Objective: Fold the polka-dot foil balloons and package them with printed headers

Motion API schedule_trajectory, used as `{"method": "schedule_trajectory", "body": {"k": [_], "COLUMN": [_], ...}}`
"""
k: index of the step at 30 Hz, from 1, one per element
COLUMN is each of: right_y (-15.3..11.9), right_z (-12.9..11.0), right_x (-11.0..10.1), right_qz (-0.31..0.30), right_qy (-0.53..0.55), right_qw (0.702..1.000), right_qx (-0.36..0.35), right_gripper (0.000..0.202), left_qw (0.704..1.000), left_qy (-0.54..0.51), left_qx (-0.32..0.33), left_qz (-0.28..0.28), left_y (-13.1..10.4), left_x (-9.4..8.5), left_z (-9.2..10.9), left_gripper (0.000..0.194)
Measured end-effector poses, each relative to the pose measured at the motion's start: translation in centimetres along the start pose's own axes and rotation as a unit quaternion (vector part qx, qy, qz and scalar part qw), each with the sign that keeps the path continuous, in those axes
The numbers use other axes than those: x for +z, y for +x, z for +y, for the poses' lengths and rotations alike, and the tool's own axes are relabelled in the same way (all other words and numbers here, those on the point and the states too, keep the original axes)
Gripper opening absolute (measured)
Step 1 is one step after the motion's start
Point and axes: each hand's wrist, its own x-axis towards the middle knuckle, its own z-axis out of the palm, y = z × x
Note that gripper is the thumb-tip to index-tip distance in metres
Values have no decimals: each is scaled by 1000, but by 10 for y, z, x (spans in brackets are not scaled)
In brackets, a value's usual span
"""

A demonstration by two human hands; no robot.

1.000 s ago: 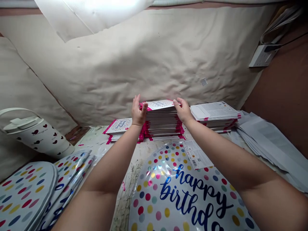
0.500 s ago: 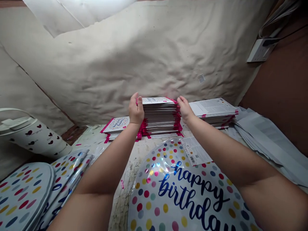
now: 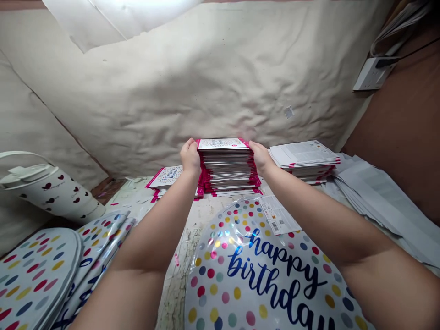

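Observation:
A tall stack of printed cards (image 3: 227, 167) with pink edges stands at the table's back, its top card showing a dotted design. My left hand (image 3: 190, 156) is closed at the stack's upper left edge. At its upper right edge my right hand (image 3: 260, 156) grips with the fingertips; the far fingers of both hands are partly hidden. Below my arms lies a large round, clear-wrapped sheet (image 3: 247, 279) with coloured dots and "happy birthday" in blue. A white barcode insert card (image 3: 279, 214) rests on its upper part.
Lower card stacks flank the tall one, on the left (image 3: 167, 178) and right (image 3: 302, 158). White paper sheets (image 3: 374, 197) lie far right. A white tumbler (image 3: 58, 192) leans at left above dotted round pieces (image 3: 34, 275). A socket (image 3: 374, 73) is on the wall.
My left hand has shifted slightly left and its thumb has dropped from its raised position. My right hand has moved a little left and down along the stack's edge. The stack's top looks more even.

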Motion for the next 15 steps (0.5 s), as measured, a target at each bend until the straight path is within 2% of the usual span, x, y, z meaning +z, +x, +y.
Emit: {"method": "schedule_trajectory", "body": {"k": [4,9,15], "right_y": [-14,-30,-13], "right_z": [-9,-22,-9], "right_x": [2,1,-1], "right_qz": [19,25,50], "right_qy": [34,47,-23], "right_qw": [998,998,998], "right_qx": [43,28,4], "right_gripper": [49,48,42], "left_qw": [1000,1000,997], "left_qy": [-4,7,59], "left_qx": [3,14,45], "left_qz": [9,17,-6], "left_y": [-7,-11,-4], "left_x": [-1,0,11], "left_z": [7,4,0], "left_gripper": [32,32,37]}}
